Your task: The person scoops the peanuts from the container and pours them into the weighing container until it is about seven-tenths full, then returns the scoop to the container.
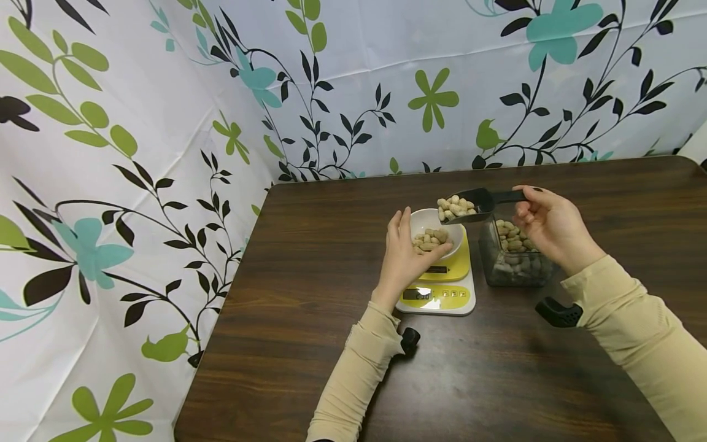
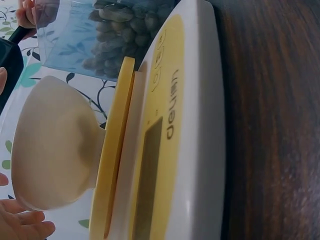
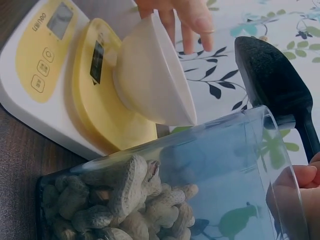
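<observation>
A white bowl with peanuts in it stands on a yellow and white kitchen scale. My left hand is spread around the bowl, thumb at its near right side and fingers along the left, fairly straight in the right wrist view. By its handle, my right hand pinches a black scoop, which is loaded with peanuts. The scoop's front end overlaps the bowl's right rim in the head view. Below the right hand sits a clear container with more peanuts.
The brown wooden table ends at a patterned cloth at the back and left. Close to the scale's right side stands the clear container. Black wrist devices hang beneath both sleeves, above the tabletop.
</observation>
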Demonstrator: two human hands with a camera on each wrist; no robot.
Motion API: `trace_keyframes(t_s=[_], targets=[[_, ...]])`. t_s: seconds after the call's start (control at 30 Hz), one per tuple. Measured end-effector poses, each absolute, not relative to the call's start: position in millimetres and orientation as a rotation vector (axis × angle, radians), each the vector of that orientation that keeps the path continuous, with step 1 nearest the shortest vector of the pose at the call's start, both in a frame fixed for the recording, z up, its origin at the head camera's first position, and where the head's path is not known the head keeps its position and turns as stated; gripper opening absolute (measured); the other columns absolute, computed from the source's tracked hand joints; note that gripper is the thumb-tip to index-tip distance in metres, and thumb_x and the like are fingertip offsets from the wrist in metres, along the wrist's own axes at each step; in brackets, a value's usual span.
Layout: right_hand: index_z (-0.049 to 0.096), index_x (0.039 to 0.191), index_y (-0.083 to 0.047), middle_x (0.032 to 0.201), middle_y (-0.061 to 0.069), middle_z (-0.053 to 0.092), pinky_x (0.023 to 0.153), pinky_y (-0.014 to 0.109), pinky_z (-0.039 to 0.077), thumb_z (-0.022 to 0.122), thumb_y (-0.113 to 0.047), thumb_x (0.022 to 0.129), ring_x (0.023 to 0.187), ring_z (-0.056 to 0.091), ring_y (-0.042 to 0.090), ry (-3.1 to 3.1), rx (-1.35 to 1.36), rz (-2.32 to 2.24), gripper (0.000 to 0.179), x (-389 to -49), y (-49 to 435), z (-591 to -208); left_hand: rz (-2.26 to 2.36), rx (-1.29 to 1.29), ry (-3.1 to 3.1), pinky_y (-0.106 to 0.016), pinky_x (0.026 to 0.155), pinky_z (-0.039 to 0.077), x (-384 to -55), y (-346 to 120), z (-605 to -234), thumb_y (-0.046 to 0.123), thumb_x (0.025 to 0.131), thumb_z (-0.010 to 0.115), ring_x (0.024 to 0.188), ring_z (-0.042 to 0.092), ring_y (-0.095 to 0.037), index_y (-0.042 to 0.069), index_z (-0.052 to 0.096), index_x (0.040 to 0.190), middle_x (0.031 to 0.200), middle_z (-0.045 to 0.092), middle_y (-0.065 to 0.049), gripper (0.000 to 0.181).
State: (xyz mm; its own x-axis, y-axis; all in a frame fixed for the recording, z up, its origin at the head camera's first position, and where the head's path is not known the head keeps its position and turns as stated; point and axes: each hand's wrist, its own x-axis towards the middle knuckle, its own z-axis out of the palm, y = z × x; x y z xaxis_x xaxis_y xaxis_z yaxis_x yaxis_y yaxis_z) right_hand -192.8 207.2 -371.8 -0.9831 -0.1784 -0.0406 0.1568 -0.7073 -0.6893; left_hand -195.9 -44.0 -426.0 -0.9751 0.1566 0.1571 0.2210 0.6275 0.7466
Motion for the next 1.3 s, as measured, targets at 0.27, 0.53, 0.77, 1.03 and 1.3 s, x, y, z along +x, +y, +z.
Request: trace_keyframes(t_s=[0.27, 0.53, 0.77, 1.03, 1.3], targets=[[0.060, 0.103, -0.004, 0.064, 0.005, 0.053, 0.060, 0.027, 0.024, 0.044, -0.016, 0.099, 0.057, 0.043, 0.015, 1.148, -0.053, -2.712, 0.020, -195.6, 204.8, -373.2, -1.246, -0.335, -2.788, -0.051, 0.106, 0.036, -195.6, -43.2, -428.6, 0.056, 0.071, 0.073, 0.141, 0.023, -0.029, 0.021, 0.012, 0.151, 0.155, 0.014, -0.010, 0.107], [0.058, 0.104, -0.004, 0.063, 0.004, 0.054, 0.057, 0.027, 0.026, 0.046, -0.017, 0.098, 0.056, 0.043, 0.014, 1.204, -0.017, -2.686, 0.018, -198.3, 202.6, -373.6, -1.244, -0.353, -2.800, -0.052, 0.104, 0.038, -195.2, -43.5, -430.9, 0.056, 0.069, 0.075, 0.141, 0.023, -0.030, 0.022, 0.011, 0.151, 0.155, 0.014, -0.012, 0.109], [0.058, 0.103, -0.005, 0.065, 0.005, 0.055, 0.056, 0.025, 0.032, 0.047, -0.015, 0.098, 0.058, 0.045, 0.014, 1.226, 0.004, -2.658, 0.016, -200.3, 202.0, -375.4, -1.228, -0.382, -2.821, -0.050, 0.104, 0.038, -194.1, -44.0, -431.4, 0.054, 0.070, 0.075, 0.141, 0.022, -0.030, 0.020, 0.010, 0.152, 0.155, 0.014, -0.013, 0.110], [0.057, 0.104, -0.005, 0.068, 0.004, 0.054, 0.055, 0.023, 0.035, 0.048, -0.016, 0.097, 0.060, 0.047, 0.012, 1.273, 0.024, -2.620, 0.016, -201.6, 200.5, -376.2, -1.191, -0.395, -2.825, -0.050, 0.104, 0.038, -194.6, -44.7, -432.9, 0.052, 0.071, 0.075, 0.141, 0.025, -0.030, 0.018, 0.010, 0.152, 0.154, 0.015, -0.013, 0.109], [0.056, 0.104, -0.009, 0.067, 0.001, 0.053, 0.055, 0.023, 0.033, 0.048, -0.019, 0.097, 0.059, 0.043, 0.010, 1.449, 0.027, -2.529, 0.015, -201.7, 197.9, -375.7, -1.201, -0.389, -2.829, -0.050, 0.105, 0.038, -195.1, -45.5, -433.7, 0.052, 0.071, 0.075, 0.141, 0.024, -0.030, 0.018, 0.009, 0.152, 0.154, 0.015, -0.013, 0.109]])
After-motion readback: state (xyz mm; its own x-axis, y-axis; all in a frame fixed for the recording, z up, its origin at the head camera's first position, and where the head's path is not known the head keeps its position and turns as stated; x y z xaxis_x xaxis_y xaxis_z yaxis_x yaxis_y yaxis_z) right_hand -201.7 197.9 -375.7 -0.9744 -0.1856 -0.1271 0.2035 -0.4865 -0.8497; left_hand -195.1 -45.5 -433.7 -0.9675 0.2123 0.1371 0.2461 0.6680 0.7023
